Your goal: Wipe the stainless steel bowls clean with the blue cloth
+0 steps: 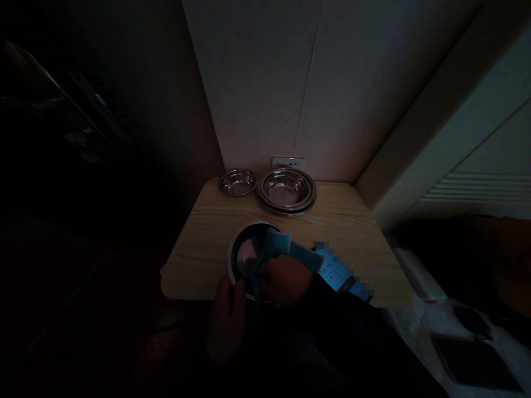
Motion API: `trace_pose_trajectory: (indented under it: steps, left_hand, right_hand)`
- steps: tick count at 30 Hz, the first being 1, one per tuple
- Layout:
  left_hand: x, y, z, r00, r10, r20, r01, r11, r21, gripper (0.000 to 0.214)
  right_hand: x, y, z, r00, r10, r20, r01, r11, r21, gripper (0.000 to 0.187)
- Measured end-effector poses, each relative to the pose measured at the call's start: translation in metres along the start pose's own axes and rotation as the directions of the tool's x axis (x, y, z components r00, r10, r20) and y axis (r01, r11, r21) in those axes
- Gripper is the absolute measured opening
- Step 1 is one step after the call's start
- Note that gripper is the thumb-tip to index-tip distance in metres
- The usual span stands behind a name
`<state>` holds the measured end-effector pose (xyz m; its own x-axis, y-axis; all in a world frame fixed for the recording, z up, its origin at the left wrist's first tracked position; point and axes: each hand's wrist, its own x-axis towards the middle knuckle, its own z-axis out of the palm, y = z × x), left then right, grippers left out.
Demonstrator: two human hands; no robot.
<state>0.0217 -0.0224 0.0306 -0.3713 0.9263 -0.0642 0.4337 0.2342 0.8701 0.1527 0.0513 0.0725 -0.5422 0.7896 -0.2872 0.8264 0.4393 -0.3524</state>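
And here's the metal bowl [246, 258], sitting near the front edge of the wooden table [194, 249], left of middle, mouth facing up! It's round, so no long axis to call. Pale shiny rim, dark inner wall, a soft pinkish gleam across the floor. The left hand [226, 320] is at the near-left rim, thumb and fingers drawn close, nipping that edge. Over to the right hand [287, 279]: fingers curled in, bunching the blue-green cloth [277, 243], though the fingertips are too dark to read. That cloth is creased, part down inside the bowl, its long axis running out over the right side, loose end pointing toward the lit phone [338, 273]. Along the back, a small bowl [238, 185] on the left, and right beside it a bowl stack [286, 193]
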Motion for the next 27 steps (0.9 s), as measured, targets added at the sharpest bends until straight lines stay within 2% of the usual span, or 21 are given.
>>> trace_pose_trajectory:
  steps: [2,4,5,7,9,12,15,18,21,23,25,27]
  left_hand:
    - [0.001,-0.001,-0.001,1.000,0.000,0.028,0.000,1.000,-0.004,0.022]
    - [0.002,-0.003,-0.001,0.998,0.010,0.069,-0.009,1.000,-0.020,0.021]
    - [0.002,-0.003,-0.001,0.997,0.014,0.074,-0.012,1.000,-0.025,0.020]
    - [0.001,-0.004,-0.001,0.998,0.024,0.061,-0.022,0.999,-0.027,0.020]
    - [0.000,-0.004,0.000,0.998,0.035,0.055,-0.033,0.999,-0.030,0.019]
    - [-0.001,-0.001,0.000,0.998,0.044,0.055,-0.042,0.998,-0.045,0.021]
    - [-0.001,0.003,0.000,0.996,0.043,0.078,-0.039,0.998,-0.054,0.022]
    - [0.001,0.006,-0.001,0.991,0.048,0.122,-0.041,0.997,-0.063,0.022]
    - [0.003,0.005,-0.003,0.996,-0.005,0.089,0.009,0.999,-0.044,0.024]
    - [0.005,0.003,-0.004,0.998,-0.033,0.058,0.035,0.999,-0.036,0.024]
    - [0.006,0.001,-0.003,0.998,-0.038,0.059,0.041,0.998,-0.051,0.024]
    - [0.006,0.000,-0.002,0.996,-0.040,0.078,0.047,0.995,-0.086,0.024]
  right_hand:
    - [0.002,0.001,0.006,0.985,-0.170,-0.008,0.170,0.978,0.119,0.018]
    - [0.009,-0.001,0.014,0.948,-0.291,-0.129,0.313,0.925,0.214,0.019]
    - [0.014,-0.002,0.017,0.929,-0.306,-0.208,0.349,0.911,0.220,0.020]
    - [0.023,-0.003,0.022,0.916,-0.250,-0.315,0.309,0.938,0.154,0.020]
    - [0.028,-0.002,0.023,0.927,-0.158,-0.339,0.196,0.977,0.080,0.021]
    - [0.025,0.006,0.021,0.948,-0.022,-0.317,0.037,0.998,0.042,0.021]
    - [0.019,0.010,0.020,0.959,0.009,-0.284,0.002,0.999,0.037,0.021]
    - [0.020,0.007,0.021,0.958,-0.062,-0.280,0.075,0.997,0.035,0.021]
    - [0.024,0.003,0.022,0.931,-0.248,-0.269,0.270,0.962,0.048,0.024]
    - [0.022,0.004,0.020,0.912,-0.361,-0.197,0.381,0.922,0.073,0.027]
    - [0.016,0.009,0.017,0.927,-0.363,-0.091,0.370,0.925,0.089,0.028]
    - [0.010,0.015,0.012,0.970,-0.240,-0.038,0.242,0.968,0.064,0.026]
